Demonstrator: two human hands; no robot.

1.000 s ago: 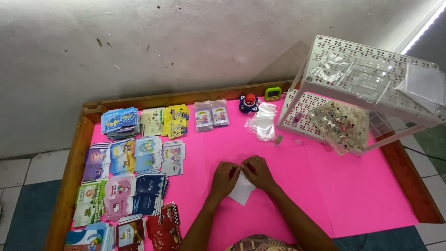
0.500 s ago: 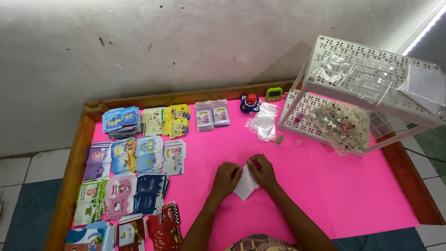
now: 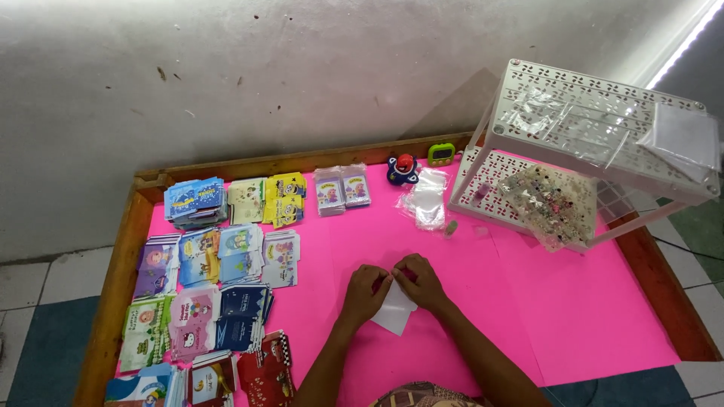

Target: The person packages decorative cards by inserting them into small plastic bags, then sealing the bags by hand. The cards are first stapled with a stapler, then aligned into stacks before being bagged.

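Grey plastered wall behind; pink sheet [image 3: 528,301] laid inside a low wooden frame [image 3: 121,264], tiled floor around it.

Item in hand: a small clear plastic pouch [image 3: 395,315], flat on the pink sheet directly in front of me. Its top edge sits between my two hands; the body of it trails out below my fingers toward me.

My left hand [image 3: 363,294] is curled, fingertips pinched onto the pouch's upper left corner. My right hand [image 3: 422,283] is likewise curled and pinching the upper right part of the same edge. The two hands nearly touch over the mouth of the pouch. I cannot tell whether anything small is gripped between the fingers besides the film.

Judgement on technique: the film is thin and slippery, so pinch with fingertips only, pull the two lips apart gently and evenly, and keep the pouch pressed flat so that it does not skate on the sheet.

Outward from there: more empty clear pouches [image 3: 427,197] lie further up the sheet, well apart from my hands. Beyond them stand a small red-and-blue toy figure [image 3: 403,169] and a little green timer [image 3: 441,154]. To the right is a white perforated rack [image 3: 603,113] with a bag of mixed small pieces [image 3: 554,202] on its lower shelf. To my left, rows of stacked printed packets [image 3: 219,256].
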